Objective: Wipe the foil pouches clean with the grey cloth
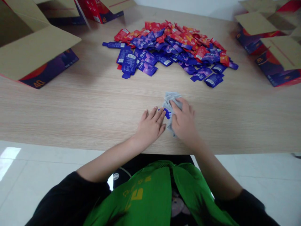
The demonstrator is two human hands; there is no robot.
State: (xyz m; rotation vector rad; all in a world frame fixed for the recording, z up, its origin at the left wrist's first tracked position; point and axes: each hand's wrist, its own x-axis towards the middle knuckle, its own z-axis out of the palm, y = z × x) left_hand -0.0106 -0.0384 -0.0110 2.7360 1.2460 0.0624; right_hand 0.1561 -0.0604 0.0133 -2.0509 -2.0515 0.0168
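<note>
Flat on the table near its front edge lies a blue sachet (pixel 167 113), partly covered by my hands and a cloth. The fingertips of my left hand (pixel 151 123) rest on its left end, fingers stretched out. My right hand (pixel 184 121) presses a crumpled light grey cloth (pixel 172 98) over the sachet's right part, fingers bent around the cloth. Farther back a heap of blue sachets (pixel 145 56) and red sachets (pixel 181 34) spreads across the table.
A large open carton (pixel 47 72) stands at the left, with another red and blue carton (pixel 101 12) behind it. Open cartons (pixel 277 69) stand at the right. The wooden table (pixel 70 116) ends just before my body, with pale floor tiles (pixel 58 157) below.
</note>
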